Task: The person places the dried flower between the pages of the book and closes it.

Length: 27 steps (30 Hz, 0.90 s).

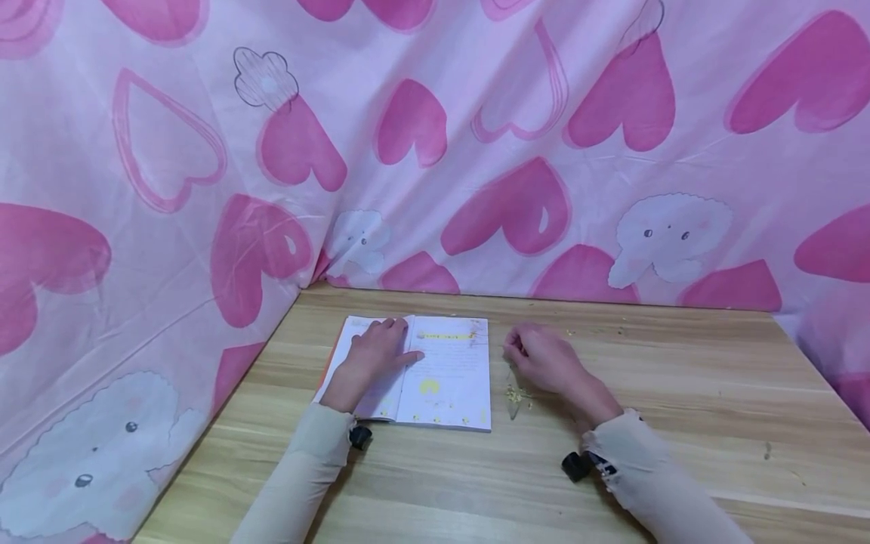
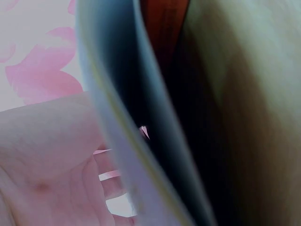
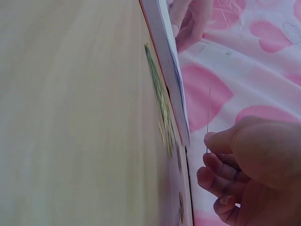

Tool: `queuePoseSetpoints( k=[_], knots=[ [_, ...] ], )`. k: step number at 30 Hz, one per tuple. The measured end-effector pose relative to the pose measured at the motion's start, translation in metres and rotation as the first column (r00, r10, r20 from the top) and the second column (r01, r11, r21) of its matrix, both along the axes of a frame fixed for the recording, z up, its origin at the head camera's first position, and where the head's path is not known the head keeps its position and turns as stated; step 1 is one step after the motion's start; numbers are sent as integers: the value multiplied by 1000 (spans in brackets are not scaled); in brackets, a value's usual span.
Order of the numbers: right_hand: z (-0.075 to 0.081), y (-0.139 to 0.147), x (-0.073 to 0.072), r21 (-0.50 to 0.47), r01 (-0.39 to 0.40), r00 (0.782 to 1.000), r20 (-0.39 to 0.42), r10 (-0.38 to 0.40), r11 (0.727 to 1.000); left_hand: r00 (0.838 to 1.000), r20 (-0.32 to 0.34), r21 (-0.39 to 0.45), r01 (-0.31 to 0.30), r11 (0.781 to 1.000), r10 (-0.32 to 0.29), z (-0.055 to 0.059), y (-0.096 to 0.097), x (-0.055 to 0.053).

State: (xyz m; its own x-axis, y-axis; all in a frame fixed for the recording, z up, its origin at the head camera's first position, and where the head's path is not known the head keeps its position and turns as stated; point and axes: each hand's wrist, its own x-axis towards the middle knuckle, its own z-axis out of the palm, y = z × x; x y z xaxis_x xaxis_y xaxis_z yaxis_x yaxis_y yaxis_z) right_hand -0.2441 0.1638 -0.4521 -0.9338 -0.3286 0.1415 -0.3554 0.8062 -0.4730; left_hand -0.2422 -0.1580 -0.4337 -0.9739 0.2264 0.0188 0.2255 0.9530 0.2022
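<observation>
An open book (image 1: 448, 370) with white printed pages lies on the table. My left hand (image 1: 374, 351) rests on its left page, fingers extended and thumb reaching across the middle fold. In the left wrist view the page edges (image 2: 162, 117) stand apart, hiding part of that hand's fingers. Right of the book, my right hand (image 1: 544, 359) is held above the table. Between its thumb and forefinger it pinches a thin, thread-like stem (image 3: 209, 110), its other fingers curled. Small yellowish dried flower sprigs (image 1: 514, 395) lie just below that hand, beside the book.
Small yellow bits (image 1: 569, 332) are scattered on the wooden table (image 1: 680, 423) to the right. Pink heart-patterned cloth (image 1: 408, 189) hangs along the table's back and left edges. Dark wrist cameras sit on both sleeves.
</observation>
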Motion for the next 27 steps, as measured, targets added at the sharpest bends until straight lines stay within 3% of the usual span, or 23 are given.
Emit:
queuePoseSetpoints(
  k=[11,16,27],
  knots=[
    [0,-39,-6,20,-34,999,15,34,999,1000,29,-18,1,1000,0,0,-4,2],
    [-1,-50,-9,8,-18,998,63,17,1000,998,67,-67,21,998,-16,-2,-1,1],
    [0,-70,-13,5,19,994,112,-20,1000,998,64,-78,16,997,-11,-3,3,0]
  ],
)
